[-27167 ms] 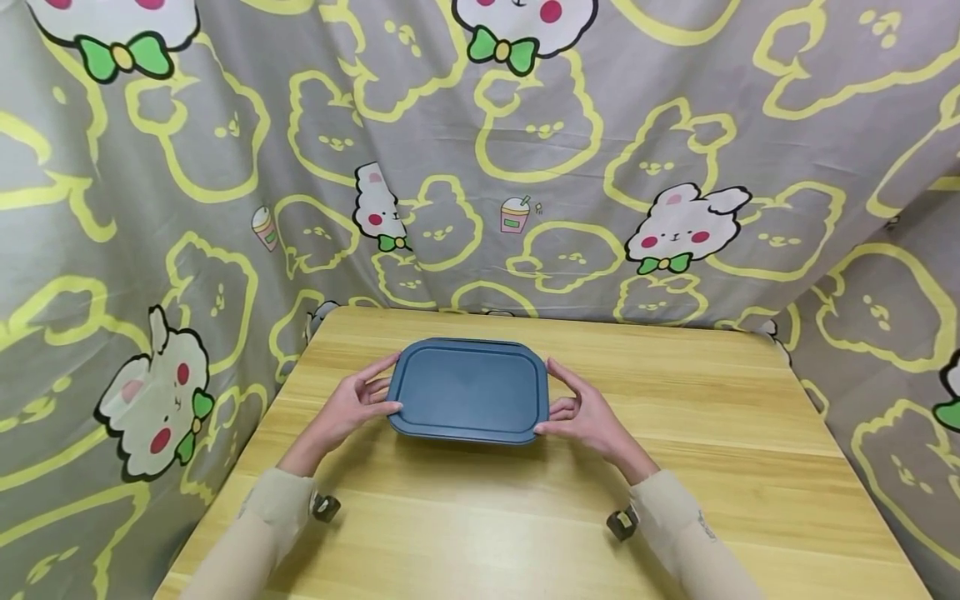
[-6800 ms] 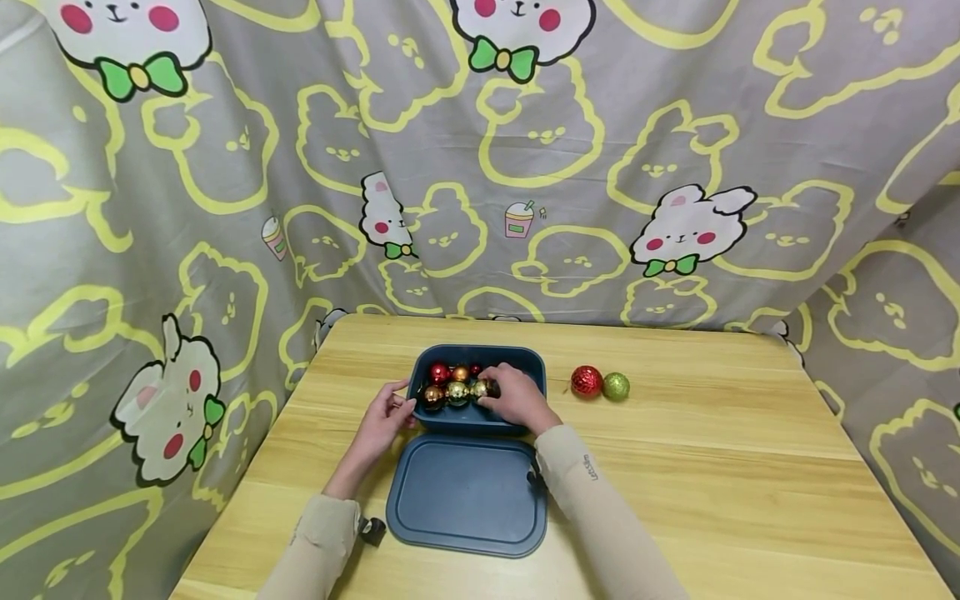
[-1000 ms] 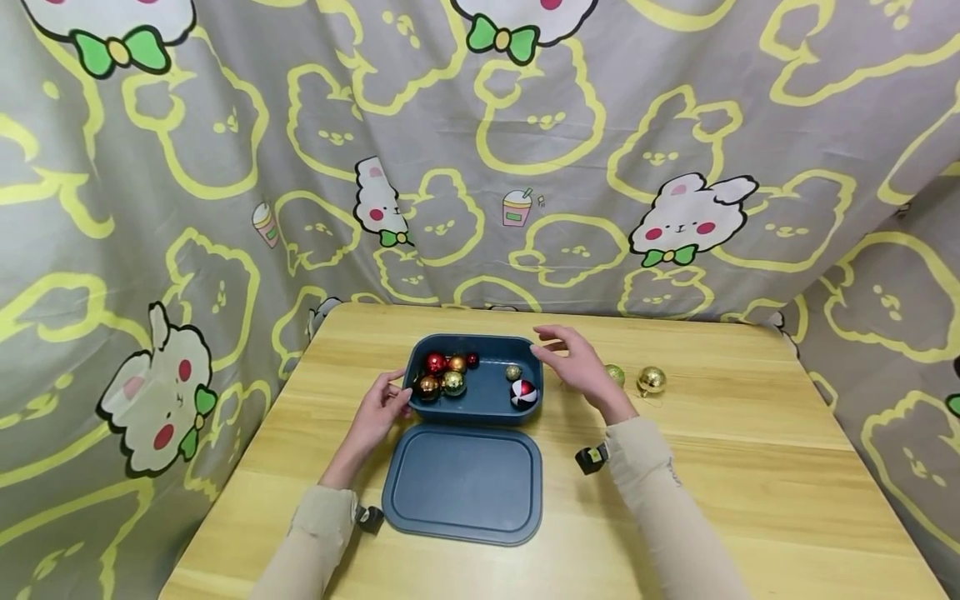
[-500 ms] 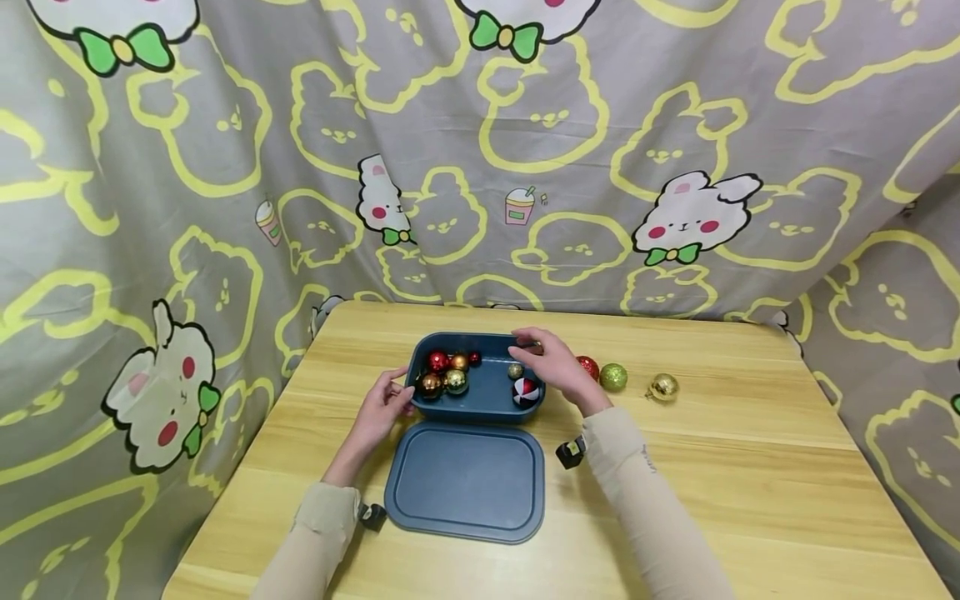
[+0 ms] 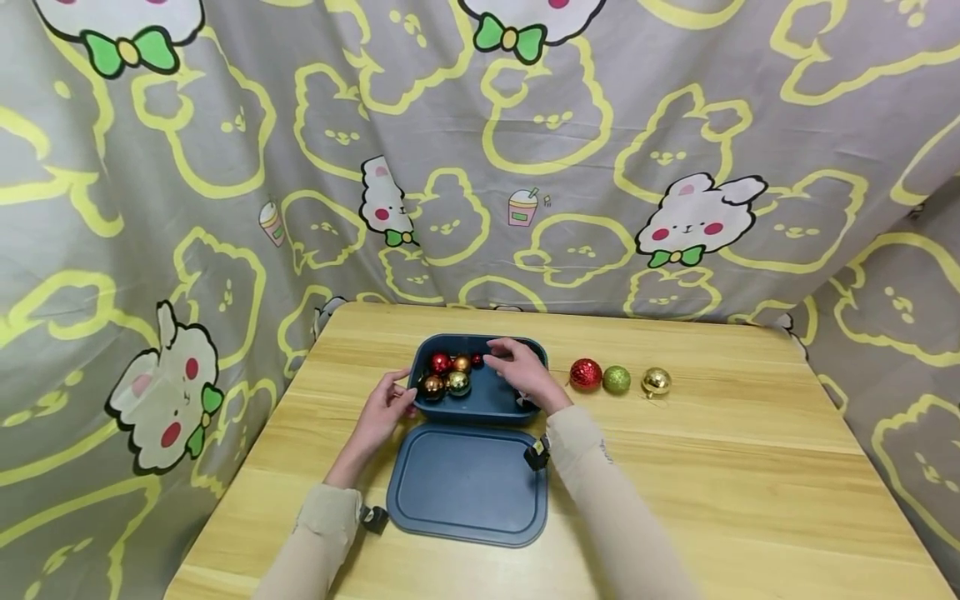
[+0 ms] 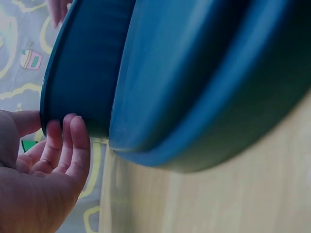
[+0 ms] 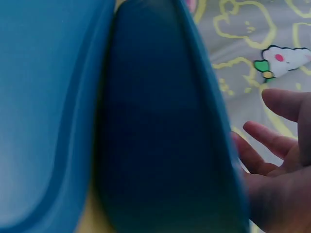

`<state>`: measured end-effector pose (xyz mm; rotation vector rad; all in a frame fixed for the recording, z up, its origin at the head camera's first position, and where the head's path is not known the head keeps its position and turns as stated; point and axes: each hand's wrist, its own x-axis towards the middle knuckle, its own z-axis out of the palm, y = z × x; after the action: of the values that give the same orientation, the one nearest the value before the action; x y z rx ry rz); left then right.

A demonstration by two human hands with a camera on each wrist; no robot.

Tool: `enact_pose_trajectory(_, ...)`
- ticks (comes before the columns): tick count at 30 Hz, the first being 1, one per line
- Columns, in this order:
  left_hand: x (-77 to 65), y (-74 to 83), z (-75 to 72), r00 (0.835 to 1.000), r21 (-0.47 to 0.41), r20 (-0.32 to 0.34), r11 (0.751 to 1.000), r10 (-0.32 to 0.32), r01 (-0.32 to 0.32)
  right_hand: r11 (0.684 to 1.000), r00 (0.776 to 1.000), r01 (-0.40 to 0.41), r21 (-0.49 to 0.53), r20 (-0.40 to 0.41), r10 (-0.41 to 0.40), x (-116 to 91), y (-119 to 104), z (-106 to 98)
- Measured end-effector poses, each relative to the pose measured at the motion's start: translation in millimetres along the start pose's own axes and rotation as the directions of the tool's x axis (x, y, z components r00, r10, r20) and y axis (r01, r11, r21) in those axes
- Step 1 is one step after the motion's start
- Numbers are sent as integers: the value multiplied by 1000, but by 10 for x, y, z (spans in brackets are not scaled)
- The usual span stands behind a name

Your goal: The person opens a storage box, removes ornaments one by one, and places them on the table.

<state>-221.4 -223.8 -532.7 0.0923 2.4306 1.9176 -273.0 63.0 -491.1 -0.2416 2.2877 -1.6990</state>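
Observation:
A dark blue lidless box holds several shiny Christmas baubles, mostly at its left end: a red bauble, a brown bauble and a gold bauble among them. My left hand grips the box's left end; in the left wrist view its thumb is at the rim and the fingers lie against the outer wall. Over the right half of the box hovers my right hand, fingers spread and nothing between them. It mostly hides the striped bauble and a small gold one beneath.
The blue lid lies flat right in front of the box. To the right, a red glitter bauble, a green bauble and a gold bauble stand in a row on the wooden table. A patterned curtain hangs behind.
The lid came off the box and now lies in front; three baubles now sit on the table. In the last second my right hand moved left, over the box; the left stayed at its end.

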Motion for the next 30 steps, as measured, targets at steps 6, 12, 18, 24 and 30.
enact_pose_trajectory(6, 55, 31, 53, 1000, 0, 22, 1000, 11, -11, 995, 999, -18, -99, -50, 13, 174, 105, 121)
enact_pose_trajectory(12, 75, 14, 66, 1000, 6, 24, 1000, 16, -16, 958, 997, 27, -286, -63, -47, 302, 163, 226)
enact_pose_trajectory(18, 66, -20, 66, 999, -7, 31, 1000, 13, -13, 909, 994, 75, -410, -37, -99, 341, 207, 302)
enact_pose_trajectory(24, 15, -69, 41, 1000, -18, 18, 1000, 5, -5, 879, 994, 89, -468, -13, -108, 335, 250, 379)
enact_pose_trajectory(30, -44, -30, 24, 1000, -10, -8, 1000, -9, 9, 887, 996, 79, -455, 6, -86, 341, 266, 427)
